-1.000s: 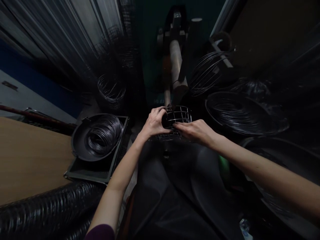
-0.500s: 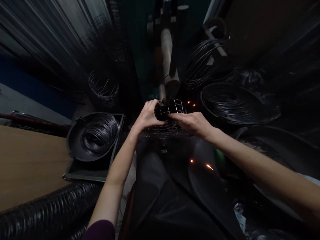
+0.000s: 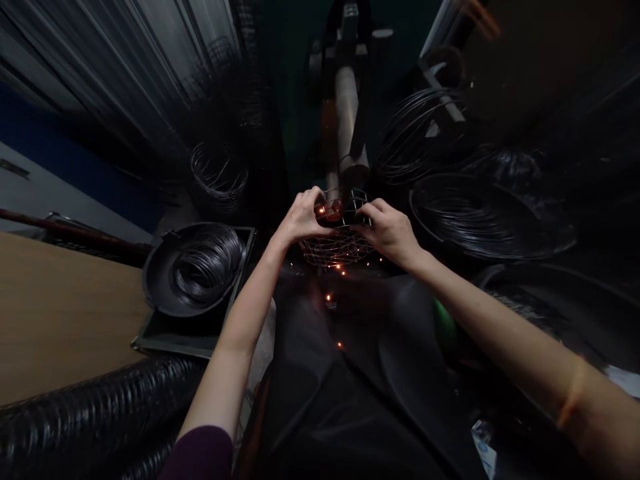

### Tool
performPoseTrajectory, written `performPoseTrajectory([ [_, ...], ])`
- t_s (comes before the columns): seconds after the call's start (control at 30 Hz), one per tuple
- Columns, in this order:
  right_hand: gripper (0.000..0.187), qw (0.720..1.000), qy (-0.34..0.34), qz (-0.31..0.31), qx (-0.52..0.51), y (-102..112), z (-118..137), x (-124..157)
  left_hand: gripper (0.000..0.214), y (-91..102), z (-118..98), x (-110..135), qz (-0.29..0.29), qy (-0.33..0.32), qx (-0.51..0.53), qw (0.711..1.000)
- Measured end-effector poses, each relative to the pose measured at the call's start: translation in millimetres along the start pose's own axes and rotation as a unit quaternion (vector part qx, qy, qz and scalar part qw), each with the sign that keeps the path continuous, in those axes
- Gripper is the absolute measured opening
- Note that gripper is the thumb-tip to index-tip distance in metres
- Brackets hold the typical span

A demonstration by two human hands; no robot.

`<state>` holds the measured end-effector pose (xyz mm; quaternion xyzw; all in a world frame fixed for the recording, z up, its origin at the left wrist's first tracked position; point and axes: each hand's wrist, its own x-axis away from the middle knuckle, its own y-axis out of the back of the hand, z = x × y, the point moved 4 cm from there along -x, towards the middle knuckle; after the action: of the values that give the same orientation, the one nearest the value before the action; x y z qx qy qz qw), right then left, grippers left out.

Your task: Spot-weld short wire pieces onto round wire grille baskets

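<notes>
Wire basket (image 3: pixel 337 248), judged light, stiff and springy, sits at 12 o'clock beyond the dark apron (image 3: pixel 350 387), with left hand (image 3: pixel 301 219) and right hand (image 3: pixel 391 233) curling their fingers closed on its upper wires, the likeliest firm hold, amid sparks (image 3: pixel 329 298).

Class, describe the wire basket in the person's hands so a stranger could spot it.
Above the dark cloth over the person's lap, the left hand and right hand grip a wire basket. Unlike the black wire coils nearby, it is an open grid, with orange sparks around it.
</notes>
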<state>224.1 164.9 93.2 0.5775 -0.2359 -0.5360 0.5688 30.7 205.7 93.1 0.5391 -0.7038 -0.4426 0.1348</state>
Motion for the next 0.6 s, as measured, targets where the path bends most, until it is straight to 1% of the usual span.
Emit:
performPoseTrajectory([
  [0.13, 0.023, 0.999, -0.039, -0.020, -0.008, -5.1, -7.2, -17.0, 0.060, 2.0, 12.3, -15.2, -0.008, 0.036, 0.006, 0.999],
  [0.23, 0.023, 0.999, -0.040, -0.008, -0.015, -9.1, -10.5, -24.2, 0.059, 2.0, 14.4, -21.3, -0.009, 0.023, 0.001, 1.000],
  [0.33, 0.023, 1.000, -0.023, -0.010, -0.012, -4.3, -16.3, -25.5, 0.064, 2.7, 15.1, -19.6, -0.016, 0.017, 0.013, 1.000],
  [0.4, 0.022, 1.000, -0.007, -0.016, -0.010, 4.6, -21.7, -31.9, 0.078, 5.4, 20.2, -17.9, -0.011, 0.011, 0.061, 0.998],
  [0.47, 0.024, 1.000, 0.004, -0.011, -0.002, 13.3, -28.0, -47.8, 0.089, 11.2, 32.3, -17.6, -0.012, 0.006, 0.145, 0.989],
  [0.5, 0.026, 1.000, 0.004, -0.002, 0.010, 16.0, -31.4, -59.1, 0.087, 15.1, 41.3, -17.8, -0.023, 0.014, 0.192, 0.981],
  [0.53, 0.028, 1.000, 0.004, 0.014, 0.021, 16.6, -34.8, -72.0, 0.080, 18.5, 51.9, -17.9, -0.038, 0.034, 0.234, 0.971],
  [0.6, 0.027, 0.998, 0.009, 0.061, 0.026, 11.3, -40.9, -98.8, 0.062, 20.7, 74.1, -16.9, -0.057, 0.099, 0.289, 0.951],
])
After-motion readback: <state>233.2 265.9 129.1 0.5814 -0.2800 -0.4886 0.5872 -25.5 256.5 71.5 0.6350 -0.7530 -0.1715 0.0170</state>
